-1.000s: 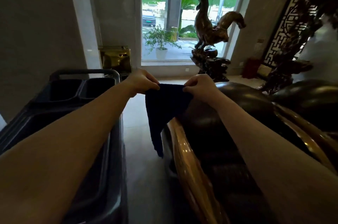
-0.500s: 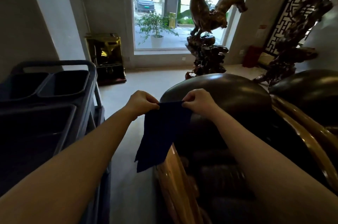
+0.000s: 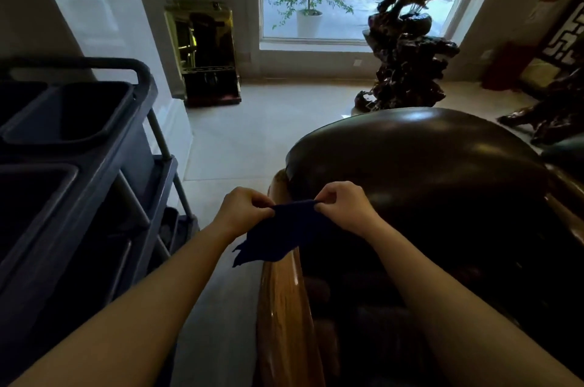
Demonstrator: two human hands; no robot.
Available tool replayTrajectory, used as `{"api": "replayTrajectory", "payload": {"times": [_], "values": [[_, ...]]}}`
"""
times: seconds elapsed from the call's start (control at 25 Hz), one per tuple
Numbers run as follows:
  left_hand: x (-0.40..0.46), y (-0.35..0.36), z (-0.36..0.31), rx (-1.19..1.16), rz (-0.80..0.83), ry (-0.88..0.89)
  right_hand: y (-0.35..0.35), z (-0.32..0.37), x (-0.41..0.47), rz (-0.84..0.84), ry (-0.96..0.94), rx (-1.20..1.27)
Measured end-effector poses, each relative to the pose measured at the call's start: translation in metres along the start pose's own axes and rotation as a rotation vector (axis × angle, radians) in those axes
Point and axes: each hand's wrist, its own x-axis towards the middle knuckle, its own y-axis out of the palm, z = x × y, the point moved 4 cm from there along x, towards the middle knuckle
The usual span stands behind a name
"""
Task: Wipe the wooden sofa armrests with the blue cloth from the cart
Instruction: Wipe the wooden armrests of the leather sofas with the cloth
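Note:
The dark blue cloth [image 3: 281, 233] is stretched between both hands, just above the front end of the glossy wooden sofa armrest [image 3: 284, 317]. My left hand [image 3: 241, 209] pinches its left top corner and my right hand [image 3: 343, 206] pinches its right top corner. The cloth hangs down and drapes over the armrest's top, with a loose corner dangling off the left side. The dark rounded end of the sofa [image 3: 417, 165] lies just beyond my hands. The grey cart [image 3: 94, 165] stands to my left.
The cart holds dark bins [image 3: 69, 115] on top and shelves below. A narrow strip of tiled floor [image 3: 240, 140] runs between cart and sofa. Ahead stand a gold stand [image 3: 202, 51], a carved wooden sculpture [image 3: 407, 64] and a window.
Both hands have come down and toward me with the cloth, from above the sofa's rounded end to the wooden armrest. The cloth now lies partly on the armrest.

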Motion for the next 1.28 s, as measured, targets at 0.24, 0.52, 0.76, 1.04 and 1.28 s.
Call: {"api": "replayTrajectory", "payload": {"times": [0.24, 0.52, 0.76, 1.04, 1.28], "values": [[-0.027, 0.068, 0.018, -0.097, 0.058, -0.181, 0.018, -0.061, -0.028, 0.098, 0.038, 0.052], [-0.030, 0.152, 0.095, 0.033, 0.181, -0.322, 0.114, -0.143, -0.048, 0.145, 0.148, -0.012], [-0.014, 0.198, 0.191, 0.000, -0.181, -0.259, 0.223, -0.194, -0.043, 0.017, 0.057, 0.005], [-0.089, 0.276, 0.233, 0.583, -0.274, 0.093, 0.305, -0.190, -0.085, -0.175, -0.123, -0.255], [-0.064, 0.298, 0.248, 0.450, -0.240, 0.041, 0.330, -0.207, -0.063, -0.152, -0.048, -0.274]]}}
